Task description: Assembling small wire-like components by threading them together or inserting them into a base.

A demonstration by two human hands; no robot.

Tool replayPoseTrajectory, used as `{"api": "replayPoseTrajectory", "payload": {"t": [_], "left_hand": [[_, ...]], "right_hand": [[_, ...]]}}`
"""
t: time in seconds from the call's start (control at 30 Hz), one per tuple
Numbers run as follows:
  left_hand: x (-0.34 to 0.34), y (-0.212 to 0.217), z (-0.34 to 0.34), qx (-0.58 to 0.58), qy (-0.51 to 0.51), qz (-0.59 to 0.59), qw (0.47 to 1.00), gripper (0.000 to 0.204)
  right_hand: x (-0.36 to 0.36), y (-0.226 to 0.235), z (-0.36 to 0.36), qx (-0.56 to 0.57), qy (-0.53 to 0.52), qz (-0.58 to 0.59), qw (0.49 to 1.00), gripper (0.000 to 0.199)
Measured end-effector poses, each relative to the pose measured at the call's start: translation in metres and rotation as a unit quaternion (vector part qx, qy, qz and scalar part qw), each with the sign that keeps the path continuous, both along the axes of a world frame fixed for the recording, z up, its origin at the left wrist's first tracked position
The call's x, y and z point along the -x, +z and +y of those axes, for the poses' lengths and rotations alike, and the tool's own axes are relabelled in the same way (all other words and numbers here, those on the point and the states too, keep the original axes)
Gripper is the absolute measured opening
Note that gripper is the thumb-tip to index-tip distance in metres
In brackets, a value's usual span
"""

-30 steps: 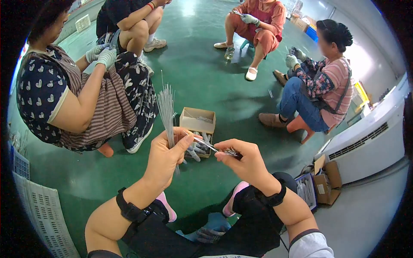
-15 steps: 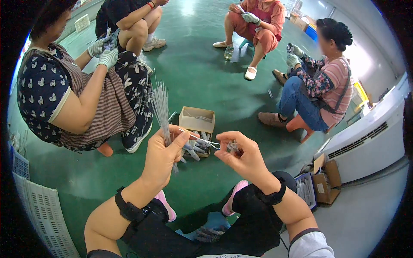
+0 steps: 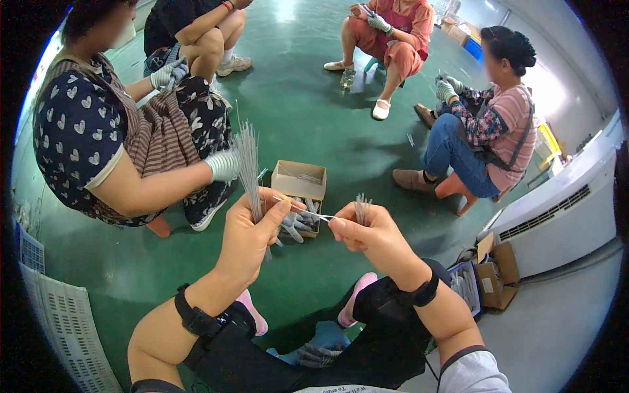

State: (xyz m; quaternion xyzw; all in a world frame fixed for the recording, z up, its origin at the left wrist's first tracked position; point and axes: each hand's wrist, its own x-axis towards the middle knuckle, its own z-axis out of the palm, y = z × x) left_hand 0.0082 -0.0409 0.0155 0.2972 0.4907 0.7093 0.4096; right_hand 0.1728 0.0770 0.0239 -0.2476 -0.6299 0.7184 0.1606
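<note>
My left hand is closed round a tall bundle of thin grey wires, which stands upright and fans out above the fist. Its thumb and finger pinch one end of a thin whitish wire strand that runs across the gap between my hands. My right hand pinches the other end of this strand. Tips of a smaller wire bundle poke up out of the right fist. What its curled fingers hold lower down is hidden.
Beyond my hands, an open cardboard box on the green floor holds gloves and wires. Several seated people work around me; the one at left is closest. At right are another carton, a blue bin and a white appliance.
My right fingers have closed on the strand's looped end, and the strand is now straighter. The right fist has turned, showing the small bundle's tips. A neighbour's gloved hand at left has moved nearer.
</note>
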Motion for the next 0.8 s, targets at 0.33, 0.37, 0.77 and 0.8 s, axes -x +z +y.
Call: {"api": "replayPoseTrajectory", "payload": {"t": [0.33, 0.37, 0.77, 0.8], "left_hand": [[0.003, -0.005, 0.0, 0.009, -0.008, -0.046, 0.999, 0.013], [0.002, -0.005, 0.0, 0.009, -0.009, -0.046, 0.999, 0.013], [0.001, -0.005, 0.001, 0.007, -0.012, -0.033, 0.999, 0.012], [0.0, -0.005, 0.002, 0.002, -0.008, -0.031, 0.999, 0.012]], "right_hand": [[0.002, -0.006, -0.006, -0.416, -0.085, 0.037, 0.905, 0.019], [0.002, -0.008, -0.005, -0.493, -0.074, 0.074, 0.863, 0.024], [0.003, -0.013, -0.003, -0.467, -0.082, 0.085, 0.877, 0.018], [0.002, -0.01, -0.003, -0.466, -0.082, 0.085, 0.877, 0.018]]}}
